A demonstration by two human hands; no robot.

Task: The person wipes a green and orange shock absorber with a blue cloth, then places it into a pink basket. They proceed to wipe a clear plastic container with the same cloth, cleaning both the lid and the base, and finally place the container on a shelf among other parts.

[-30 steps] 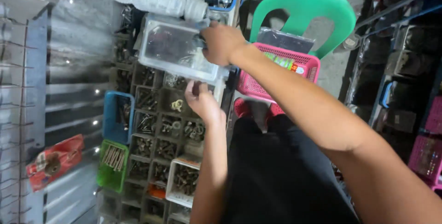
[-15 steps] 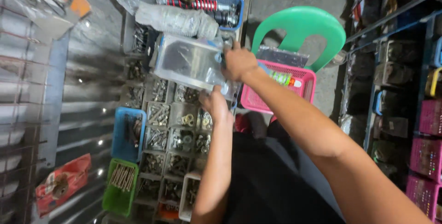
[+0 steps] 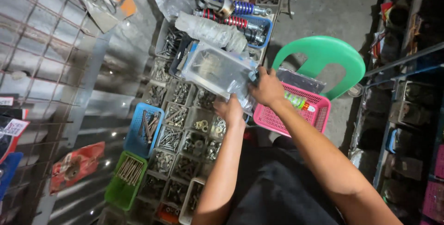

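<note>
Clear plastic container [image 3: 217, 69] lifted above the hardware tray [image 3: 185, 132], right hand [image 3: 267, 87] pinching its near corner, left hand [image 3: 230, 109] apparently propping underneath to steady it; finger closure there unclear.

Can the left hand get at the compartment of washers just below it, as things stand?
Probably yes. The left hand sits under the near edge of the clear plastic box, directly above the open washer compartment. Nothing covers that compartment, but the left hand looks busy supporting the box that the right hand grips.
</note>
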